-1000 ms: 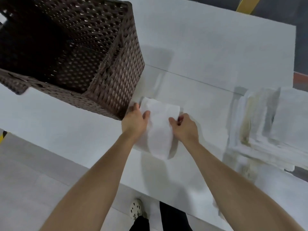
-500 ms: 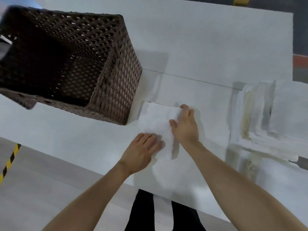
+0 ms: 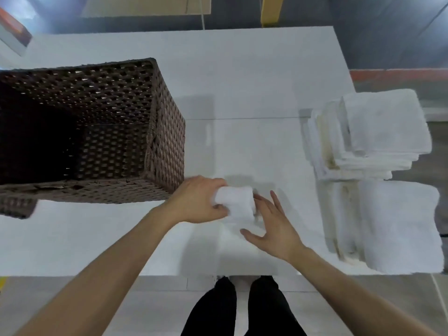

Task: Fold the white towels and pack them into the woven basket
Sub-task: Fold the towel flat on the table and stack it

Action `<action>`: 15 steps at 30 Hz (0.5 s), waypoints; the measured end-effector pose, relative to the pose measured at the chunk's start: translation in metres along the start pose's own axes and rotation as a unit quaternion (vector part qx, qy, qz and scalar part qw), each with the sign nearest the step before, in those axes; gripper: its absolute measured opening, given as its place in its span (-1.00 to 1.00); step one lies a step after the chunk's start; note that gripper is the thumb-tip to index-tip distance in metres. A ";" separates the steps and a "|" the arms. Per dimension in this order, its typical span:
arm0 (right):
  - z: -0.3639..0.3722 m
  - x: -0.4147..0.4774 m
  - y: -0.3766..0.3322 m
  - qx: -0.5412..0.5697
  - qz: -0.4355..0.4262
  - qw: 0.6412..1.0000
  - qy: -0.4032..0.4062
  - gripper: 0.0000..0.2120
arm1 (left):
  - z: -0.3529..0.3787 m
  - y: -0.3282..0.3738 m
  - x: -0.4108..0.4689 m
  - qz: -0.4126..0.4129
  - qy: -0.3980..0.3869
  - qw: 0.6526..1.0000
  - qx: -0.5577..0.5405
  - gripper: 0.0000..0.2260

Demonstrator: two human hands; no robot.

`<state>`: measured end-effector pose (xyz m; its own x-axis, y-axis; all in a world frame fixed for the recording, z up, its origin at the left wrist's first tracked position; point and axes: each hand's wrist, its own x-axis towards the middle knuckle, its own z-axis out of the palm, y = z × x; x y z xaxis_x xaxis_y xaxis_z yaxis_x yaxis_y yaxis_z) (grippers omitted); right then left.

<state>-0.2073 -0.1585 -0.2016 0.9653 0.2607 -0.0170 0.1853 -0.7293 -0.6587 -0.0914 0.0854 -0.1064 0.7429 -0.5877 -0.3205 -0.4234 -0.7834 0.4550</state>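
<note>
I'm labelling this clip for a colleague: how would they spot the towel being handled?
Find the dark woven basket, left on the table. Just off its near right corner is a small folded white towel, gripped by the left hand, the right hand open beside it. Unlike the tall towel stacks at the right, it is one lone small bundle.

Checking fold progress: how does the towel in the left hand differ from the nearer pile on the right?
The held towel is a small compact bundle gripped by the left hand; the nearer pile lies flat and untouched. The held towel is one piece near the woven basket; the nearer pile has several layers. Both are white and outside the basket.
</note>
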 end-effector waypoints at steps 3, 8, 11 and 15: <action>-0.013 0.001 -0.041 0.188 0.166 0.966 0.067 -0.72 | -0.049 0.008 0.021 -0.001 -0.058 0.994 -0.088 -0.64; -0.015 0.014 -0.026 0.307 0.316 0.896 0.059 -0.83 | -0.039 0.000 0.058 0.016 0.051 0.998 -0.027 -0.45; 0.007 0.024 0.012 0.219 0.424 0.879 0.006 -0.74 | 0.043 -0.002 0.049 0.047 0.062 0.992 0.103 -0.38; 0.018 0.029 0.025 0.163 0.458 0.874 0.010 -0.58 | 0.118 -0.025 0.025 0.025 -0.060 0.991 0.114 -0.21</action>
<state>-0.1781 -0.1573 -0.2320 0.6845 -0.3524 -0.6382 -0.7262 -0.4065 -0.5544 -0.1233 0.0664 -0.2235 0.6568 -0.6354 -0.4060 -0.5735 -0.7705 0.2781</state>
